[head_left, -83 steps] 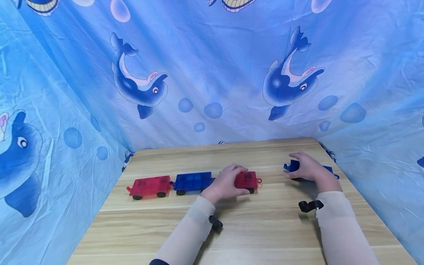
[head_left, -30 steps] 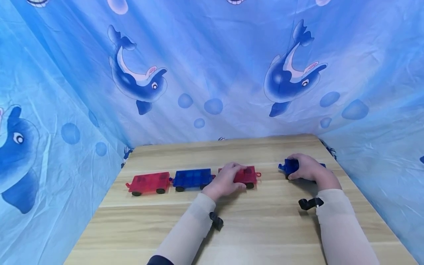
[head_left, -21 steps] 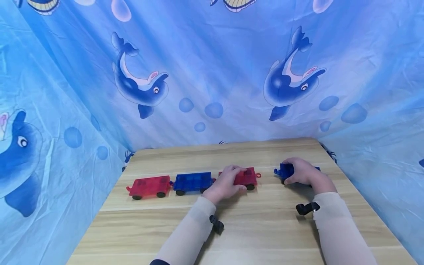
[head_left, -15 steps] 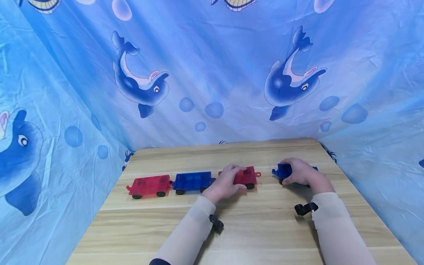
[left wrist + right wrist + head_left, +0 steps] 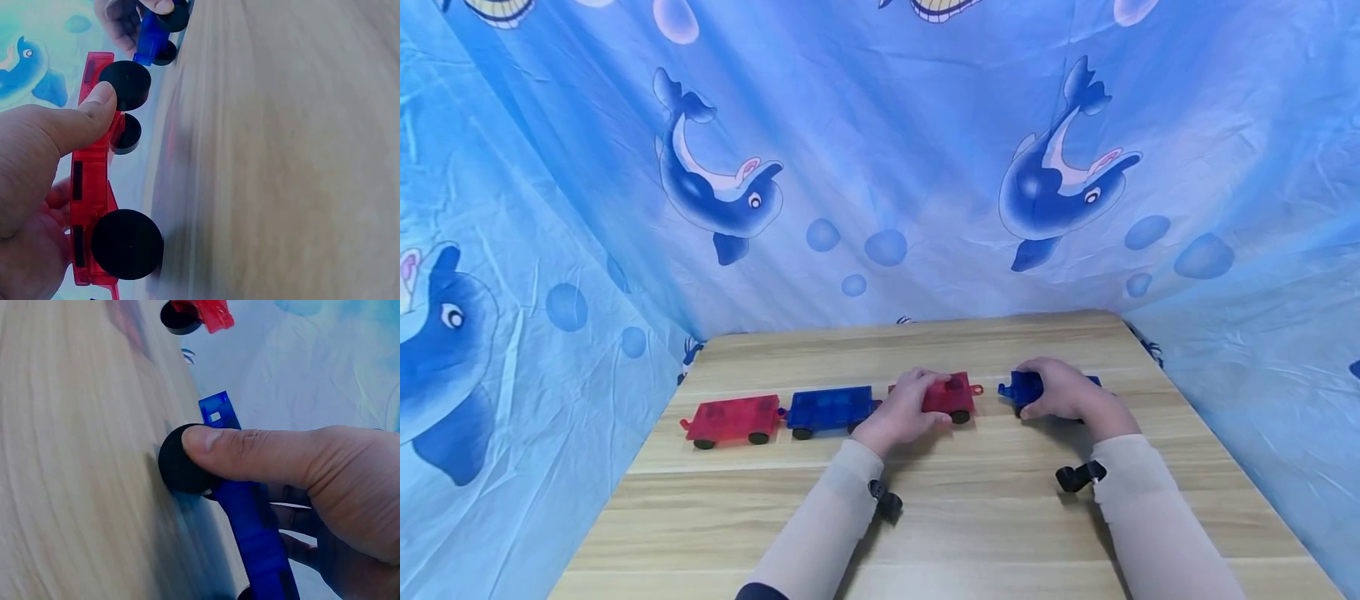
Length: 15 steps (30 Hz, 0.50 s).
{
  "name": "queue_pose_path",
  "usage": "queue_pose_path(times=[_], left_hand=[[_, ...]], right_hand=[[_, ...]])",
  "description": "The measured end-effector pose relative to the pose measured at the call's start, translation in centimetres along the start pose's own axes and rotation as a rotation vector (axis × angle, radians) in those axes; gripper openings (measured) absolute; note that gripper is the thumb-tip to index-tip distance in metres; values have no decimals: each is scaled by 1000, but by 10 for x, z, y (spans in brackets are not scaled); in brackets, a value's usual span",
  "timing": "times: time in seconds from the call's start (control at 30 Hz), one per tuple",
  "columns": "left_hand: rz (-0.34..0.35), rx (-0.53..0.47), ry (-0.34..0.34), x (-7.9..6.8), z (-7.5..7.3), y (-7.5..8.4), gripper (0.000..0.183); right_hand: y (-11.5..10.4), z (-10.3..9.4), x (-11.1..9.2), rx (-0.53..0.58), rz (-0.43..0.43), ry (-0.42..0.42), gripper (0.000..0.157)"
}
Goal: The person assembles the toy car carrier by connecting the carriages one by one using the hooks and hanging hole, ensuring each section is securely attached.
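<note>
Blue car point(image 5: 1024, 387) | lengthwise left-right, hitch toward red car point(image 5: 951, 395) | fingers grip both

Both forearms are covered by close-fitting beige sleeves point(image 5: 820, 533) that end at the wrists, so that the left hand point(image 5: 898, 412) and the right hand point(image 5: 1067, 393) are left bare. A small black clip-like mount point(image 5: 886, 502) is worn at the left wrist, and a like black mount point(image 5: 1078, 477) is seen at the right wrist, just below the sleeve's end. A strip of dark blue cloth point(image 5: 760, 592) is shown at the upper end of the left sleeve.
</note>
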State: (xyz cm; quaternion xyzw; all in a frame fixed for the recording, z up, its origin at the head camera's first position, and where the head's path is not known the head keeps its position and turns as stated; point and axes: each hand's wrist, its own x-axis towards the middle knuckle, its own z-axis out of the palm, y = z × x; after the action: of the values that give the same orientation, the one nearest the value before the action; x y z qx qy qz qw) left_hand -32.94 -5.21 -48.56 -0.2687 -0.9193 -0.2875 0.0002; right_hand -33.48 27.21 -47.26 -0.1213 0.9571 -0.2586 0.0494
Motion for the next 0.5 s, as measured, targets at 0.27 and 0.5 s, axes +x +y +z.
queue_pose_path(times=[0.27, 0.5], left_hand=[[-33, -35, 21, -1, -5, -8, 72], [-50, -49, 23, 0, -9, -15, 71]], right_hand=[[-9, 11, 6, -4, -58, 2, 88], [-19, 19, 9, -18, -100, -3, 90]])
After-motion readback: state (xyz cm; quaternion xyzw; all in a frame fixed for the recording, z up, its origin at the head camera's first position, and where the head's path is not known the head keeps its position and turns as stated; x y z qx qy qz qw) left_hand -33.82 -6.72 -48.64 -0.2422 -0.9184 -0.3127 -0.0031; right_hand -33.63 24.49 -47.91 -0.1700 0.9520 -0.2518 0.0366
